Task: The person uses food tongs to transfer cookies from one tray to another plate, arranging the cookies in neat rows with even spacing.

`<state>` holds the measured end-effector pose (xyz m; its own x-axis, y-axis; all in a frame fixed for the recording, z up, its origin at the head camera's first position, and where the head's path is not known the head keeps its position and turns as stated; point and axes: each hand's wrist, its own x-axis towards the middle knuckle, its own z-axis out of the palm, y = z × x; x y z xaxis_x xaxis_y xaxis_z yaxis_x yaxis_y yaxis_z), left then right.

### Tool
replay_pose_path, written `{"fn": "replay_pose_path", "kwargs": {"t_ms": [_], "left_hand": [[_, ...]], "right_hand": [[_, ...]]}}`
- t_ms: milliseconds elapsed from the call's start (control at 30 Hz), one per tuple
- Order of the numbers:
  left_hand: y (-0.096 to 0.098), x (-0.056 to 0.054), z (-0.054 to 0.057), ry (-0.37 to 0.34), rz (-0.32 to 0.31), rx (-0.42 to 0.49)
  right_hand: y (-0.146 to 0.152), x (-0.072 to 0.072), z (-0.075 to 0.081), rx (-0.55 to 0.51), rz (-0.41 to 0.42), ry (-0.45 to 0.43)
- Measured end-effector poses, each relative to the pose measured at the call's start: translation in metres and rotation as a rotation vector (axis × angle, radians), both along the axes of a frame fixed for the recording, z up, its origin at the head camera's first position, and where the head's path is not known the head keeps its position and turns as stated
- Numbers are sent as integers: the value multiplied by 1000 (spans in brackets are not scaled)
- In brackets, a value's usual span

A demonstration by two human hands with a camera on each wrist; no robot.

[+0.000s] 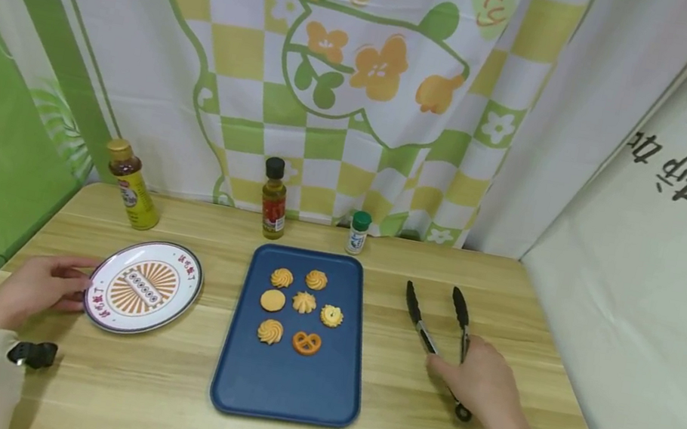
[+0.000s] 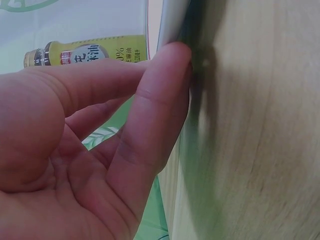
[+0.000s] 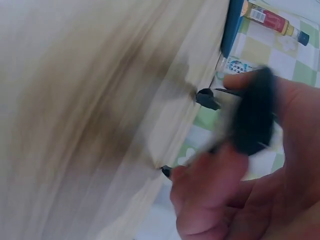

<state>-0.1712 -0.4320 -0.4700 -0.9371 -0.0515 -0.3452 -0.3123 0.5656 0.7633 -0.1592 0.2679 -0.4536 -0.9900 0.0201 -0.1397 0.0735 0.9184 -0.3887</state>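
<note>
At the left, my left hand [image 1: 43,286] pinches the near-left rim of a white plate [image 1: 179,301] with an orange sunburst print. The left wrist view has the fingers [image 2: 160,90] right at the plate's edge, close over the wood. My right hand [image 1: 482,383] grips black-tipped metal tongs [image 1: 423,334] around the middle, their two arms spread apart and pointing to the back. Between the hands lies a dark blue tray [image 1: 284,396] bearing several swirl cookies [image 1: 271,331], a round flat cookie [image 1: 272,300] and a pretzel-shaped cookie [image 1: 306,344].
Behind the plate stands a yellow-labelled bottle [image 1: 136,193]. A black-capped bottle [image 1: 274,206] and a green-capped shaker [image 1: 358,233] stand behind the tray, near the patterned curtain [image 1: 344,130]. Everything rests on a wooden table [image 1: 146,394].
</note>
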Motion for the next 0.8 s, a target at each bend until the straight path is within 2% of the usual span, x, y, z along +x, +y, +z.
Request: {"fn": "replay_pose_path", "kwargs": {"t_ms": [200, 400, 600, 800], "left_hand": [[0, 1, 0, 3, -7, -2], [-1, 2, -1, 31, -26, -13], [1, 1, 1, 35, -21, -18], [1, 2, 0, 27, -18, -28]], "right_hand": [[-3, -3, 0, 59, -2, 31], [-4, -4, -4, 104, 33, 123], [-4, -6, -6, 85, 25, 188], [-10, -8, -3, 64, 45, 202]]}}
